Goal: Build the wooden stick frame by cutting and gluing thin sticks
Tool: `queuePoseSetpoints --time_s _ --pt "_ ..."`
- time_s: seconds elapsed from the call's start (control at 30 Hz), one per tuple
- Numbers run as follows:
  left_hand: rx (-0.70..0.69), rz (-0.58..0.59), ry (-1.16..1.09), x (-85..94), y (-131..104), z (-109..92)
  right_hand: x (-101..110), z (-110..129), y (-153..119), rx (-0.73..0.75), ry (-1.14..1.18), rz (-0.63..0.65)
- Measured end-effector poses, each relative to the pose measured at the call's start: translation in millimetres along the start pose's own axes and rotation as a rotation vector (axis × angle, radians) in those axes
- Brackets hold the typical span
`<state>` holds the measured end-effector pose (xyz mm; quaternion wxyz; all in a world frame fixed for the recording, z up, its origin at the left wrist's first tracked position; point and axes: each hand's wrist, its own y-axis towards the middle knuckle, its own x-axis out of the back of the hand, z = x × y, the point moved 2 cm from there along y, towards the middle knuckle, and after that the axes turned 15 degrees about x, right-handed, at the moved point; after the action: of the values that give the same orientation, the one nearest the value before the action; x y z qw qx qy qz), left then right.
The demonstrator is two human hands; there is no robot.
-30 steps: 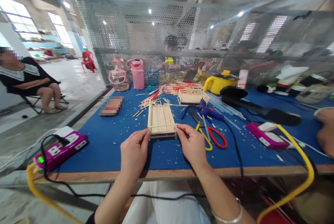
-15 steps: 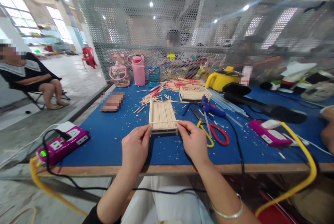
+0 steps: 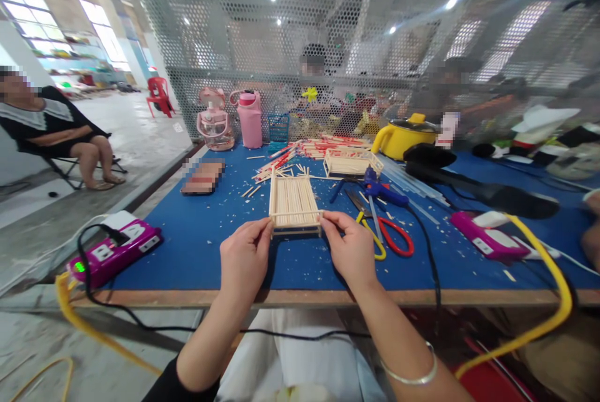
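A small frame of pale wooden sticks (image 3: 294,199), shaped like a little bed with a slatted base and rails, stands on the blue tabletop in front of me. My left hand (image 3: 246,253) pinches its near left corner between thumb and fingers. At the near right corner, my right hand (image 3: 349,249) grips the end of the near rail the same way. Just right of that hand lie scissors (image 3: 396,236) with one red and one yellow handle. A blue glue gun (image 3: 382,189) rests behind them. Farther back sits a second stick frame (image 3: 351,164).
Loose sticks (image 3: 323,147) are heaped at the back, near a yellow pot (image 3: 405,139) and a pink bottle (image 3: 250,120). Purple power strips (image 3: 119,255) flank the work area, with cables over the table edge. Behind rises a perforated metal screen (image 3: 262,45). A person (image 3: 56,120) sits at left.
The view has shifted slightly, so the table appears a little higher. Both hands keep their pinch on the stick frame, which shows no clear movement on the table.
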<state>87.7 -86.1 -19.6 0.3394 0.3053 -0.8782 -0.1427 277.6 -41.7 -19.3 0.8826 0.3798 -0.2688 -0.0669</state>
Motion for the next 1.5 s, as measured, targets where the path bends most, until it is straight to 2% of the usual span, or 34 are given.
queuePoseSetpoints --time_s 0.43,0.73,0.87,1.17,1.37,1.5 --pt "0.069 0.018 -0.021 1.1 0.8 -2.2 -0.3 -0.4 -0.1 -0.007 -0.015 -0.001" --pt "0.276 0.099 -0.169 -0.6 2.7 1.4 0.2 3.1 0.7 0.003 -0.036 -0.011" --pt "0.327 0.136 -0.218 -1.3 2.7 1.9 -0.3 3.2 1.3 0.008 -0.022 -0.011" --pt "0.321 0.136 -0.221 -2.4 3.5 3.0 0.5 3.1 0.8 -0.002 -0.016 -0.014" --pt "0.351 0.161 -0.249 -2.5 2.0 3.2 -1.6 2.9 -1.0 -0.076 0.116 -0.039" --pt "0.337 0.146 -0.222 -2.5 2.1 5.2 -0.4 4.5 -2.4 -0.072 0.140 -0.058"
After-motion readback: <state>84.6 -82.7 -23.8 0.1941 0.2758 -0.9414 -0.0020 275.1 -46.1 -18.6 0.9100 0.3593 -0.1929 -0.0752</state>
